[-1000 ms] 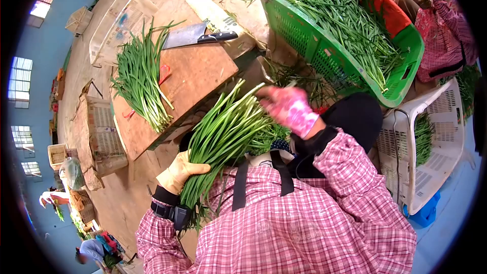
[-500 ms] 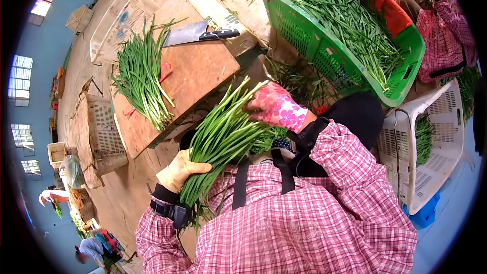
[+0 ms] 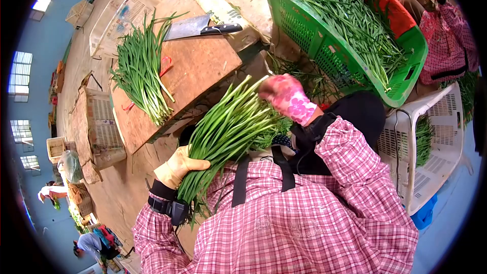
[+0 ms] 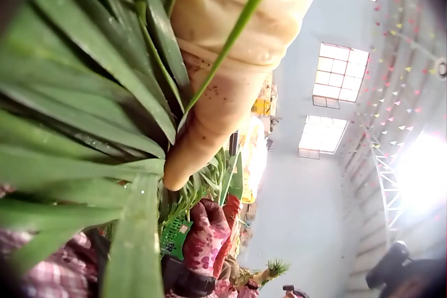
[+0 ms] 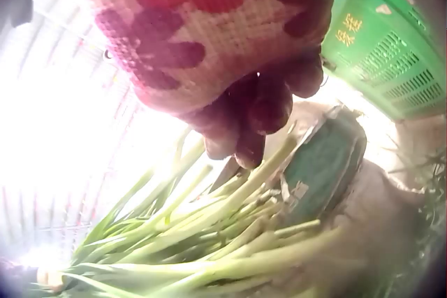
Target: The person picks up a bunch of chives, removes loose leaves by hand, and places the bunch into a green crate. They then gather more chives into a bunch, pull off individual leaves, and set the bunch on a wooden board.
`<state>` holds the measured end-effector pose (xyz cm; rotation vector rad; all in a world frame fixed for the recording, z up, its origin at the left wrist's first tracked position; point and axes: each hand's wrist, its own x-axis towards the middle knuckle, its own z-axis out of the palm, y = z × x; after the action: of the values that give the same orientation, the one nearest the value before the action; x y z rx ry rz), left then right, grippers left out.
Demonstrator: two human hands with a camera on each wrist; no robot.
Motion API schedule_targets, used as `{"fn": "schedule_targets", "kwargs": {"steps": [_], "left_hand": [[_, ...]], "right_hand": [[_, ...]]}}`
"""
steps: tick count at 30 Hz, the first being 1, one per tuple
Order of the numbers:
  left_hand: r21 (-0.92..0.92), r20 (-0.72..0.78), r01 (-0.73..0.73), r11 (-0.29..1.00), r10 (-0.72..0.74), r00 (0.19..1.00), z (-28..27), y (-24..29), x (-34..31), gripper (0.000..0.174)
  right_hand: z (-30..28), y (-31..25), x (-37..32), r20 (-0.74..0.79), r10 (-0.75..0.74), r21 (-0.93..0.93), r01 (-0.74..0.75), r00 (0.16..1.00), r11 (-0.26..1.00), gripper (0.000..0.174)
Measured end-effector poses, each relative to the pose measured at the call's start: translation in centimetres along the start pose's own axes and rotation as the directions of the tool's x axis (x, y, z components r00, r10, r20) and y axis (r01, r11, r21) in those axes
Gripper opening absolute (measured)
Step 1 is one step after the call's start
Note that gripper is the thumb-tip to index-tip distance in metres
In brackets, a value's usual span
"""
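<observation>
My left hand, in a cream rubber glove, grips a thick bunch of garlic chives around its leafy part. The pale stem ends point up and to the right, while leaves hang past the wrist. Close by those ends is my right hand, in a pink flowered glove and slightly blurred. In the right wrist view its curled fingers hover just over the stems, with no stem showing between them. A second chive bunch lies on the wooden board, a red tie beside it.
A cleaver rests at the board's far edge. The green crate at upper right holds loose chives. White crates stand at right and left. Another person sits at far right. More chives lie behind the held bunch.
My right hand came in to the stem ends, then drew back slightly to the right. The left hand keeps its grip on the chives, nearly still.
</observation>
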<state>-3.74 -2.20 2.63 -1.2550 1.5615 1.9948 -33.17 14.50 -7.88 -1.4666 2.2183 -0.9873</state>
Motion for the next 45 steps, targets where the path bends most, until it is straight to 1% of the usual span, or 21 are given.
{"fn": "schedule_targets", "kwargs": {"steps": [1,3,5,7,9,10,11,13,15,16,20,23,27,28,29,32,35,39,41,42,45], "left_hand": [[-0.002,-0.016,-0.011,1.000,0.011,1.000,0.0,-0.3,-0.1,0.044],[-0.068,0.018,-0.032,0.997,0.034,0.999,-0.3,-0.5,-0.1,0.048],[-0.107,0.046,0.011,0.994,-0.006,0.999,-0.9,-0.8,-0.2,0.050],[-0.130,0.011,-0.052,0.990,0.054,0.998,-0.6,-0.9,-0.6,0.052],[-0.168,0.009,-0.069,0.983,0.071,0.997,-0.4,-0.9,-1.0,0.053],[-0.203,0.015,-0.027,0.979,0.030,0.999,-0.2,-0.7,-1.5,0.055],[-0.202,-0.007,-0.059,0.978,0.059,0.998,0.2,-0.6,-1.6,0.056],[-0.197,-0.044,-0.124,0.972,0.117,0.992,1.2,-0.4,-1.7,0.059],[-0.230,-0.008,-0.127,0.965,0.129,0.992,1.5,-0.2,-1.9,0.060],[-0.272,-0.013,-0.144,0.951,0.146,0.989,2.1,-0.3,-1.9,0.060],[-0.335,-0.036,-0.136,0.932,0.131,0.991,1.6,-1.4,-2.3,0.063],[-0.317,-0.054,-0.165,0.934,0.156,0.986,1.3,-2.1,-2.3,0.064],[-0.353,-0.053,-0.161,0.922,0.152,0.987,1.4,-2.6,-2.2,0.061],[-0.362,-0.050,-0.164,0.917,0.157,0.986,1.7,-2.6,-1.9,0.058],[-0.356,-0.036,-0.164,0.920,0.161,0.986,1.6,-2.5,-1.7,0.058],[-0.339,-0.041,-0.161,0.927,0.156,0.987,1.8,-2.6,-1.8,0.055],[-0.380,-0.087,-0.177,0.908,0.155,0.984,2.6,-2.7,-1.8,0.054],[-0.372,-0.070,-0.163,0.914,0.148,0.987,2.5,-3.1,-1.3,0.051],[-0.357,-0.081,-0.167,0.919,0.148,0.986,2.3,-3.4,-1.2,0.050],[-0.353,-0.086,-0.167,0.921,0.146,0.986,2.3,-3.4,-1.2,0.049],[-0.349,-0.090,-0.162,0.923,0.139,0.986,2.2,-3.6,-1.3,0.046]], "right_hand": [[-0.2,0.4,0.1,-0.001,0.132,0.248,-0.128,0.991,0.960,0.017],[-2.0,-0.2,-0.1,0.003,0.347,0.156,-0.343,0.938,0.926,0.019],[-1.7,2.1,-0.4,-0.127,0.168,-0.355,-0.203,0.978,0.913,0.022],[-2.0,2.8,-1.8,-0.248,0.179,-0.262,-0.244,0.952,0.934,0.022],[-3.6,1.7,-3.3,0.113,0.244,-0.253,-0.210,0.963,0.944,0.025],[-2.2,3.3,-4.3,0.199,0.075,-0.214,-0.031,0.977,0.976,0.030],[-2.7,1.0,-4.1,0.439,0.267,-0.283,-0.150,0.858,0.947,0.044],[0.2,0.4,-5.7,0.345,0.093,-0.271,0.004,0.934,0.963,0.070],[1.7,-0.9,-4.1,0.501,0.087,-0.163,-0.005,0.861,0.987,0.081],[3.8,-0.7,-4.4,0.355,0.076,-0.042,-0.066,0.932,0.997,0.086],[4.3,-0.5,-3.1,0.119,-0.322,-0.071,0.331,0.939,0.941,0.018],[3.4,-1.4,-2.9,0.074,-0.290,0.200,0.270,0.954,0.942,0.020],[4.1,-2.4,-2.2,0.147,-0.289,0.100,0.276,0.946,0.956,0.026],[3.9,-3.2,-2.3,0.376,-0.214,-0.045,0.249,0.902,0.968,0.030],[4.8,-3.6,-2.1,0.205,-0.360,0.059,0.356,0.910,0.933,0.031],[5.4,-1.4,-0.9,0.305,-0.340,-0.034,0.366,0.890,0.930,0.026],[2.7,0.5,0.0,0.217,-0.306,0.097,0.291,0.927,0.952,0.022],[-0.7,1.2,-0.4,0.335,-0.157,0.358,0.029,0.929,0.933,0.024],[-0.6,2.6,-0.7,0.334,-0.091,0.313,-0.020,0.938,0.950,0.024],[-0.5,3.3,-0.4,0.321,-0.041,0.056,0.024,0.946,0.998,0.024],[-1.5,0.9,-1.8,0.262,0.130,0.128,-0.168,0.956,0.978,0.026]]}}
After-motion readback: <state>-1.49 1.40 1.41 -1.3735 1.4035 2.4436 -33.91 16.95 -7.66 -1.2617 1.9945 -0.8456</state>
